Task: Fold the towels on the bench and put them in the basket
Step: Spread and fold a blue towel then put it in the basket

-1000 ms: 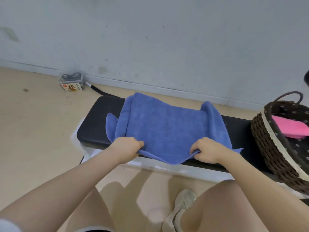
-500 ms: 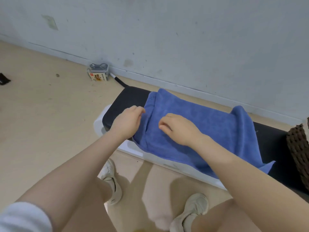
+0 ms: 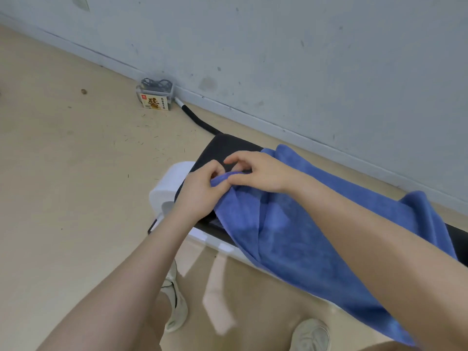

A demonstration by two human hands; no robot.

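Mid-frame: both hands meet at the left end of the blue towel [image 3: 291, 224], which lies along the black bench [image 3: 225, 148] w/ its near edge hanging off toward the bottom right. Left hand [image 3: 202, 193] has fingers curled, pinching a bunched corner of the cloth. Right hand [image 3: 258, 173] sits just beside it on the same corner; thumb and fingers seem to nip the fabric, though the exact hold is partly hidden.

Progress, judged from how things lie: towel is rumpled, at best partly doubled, not a neat fold yet. Prob. they're gathering the end corners to fold it lengthwise. Basket isn't in frame, so can't tell what's already inside. Left to do: finish folding this one and put it in the basket.

Upper left of frame: small labelled box [image 3: 155, 98] on the floor by the wall.
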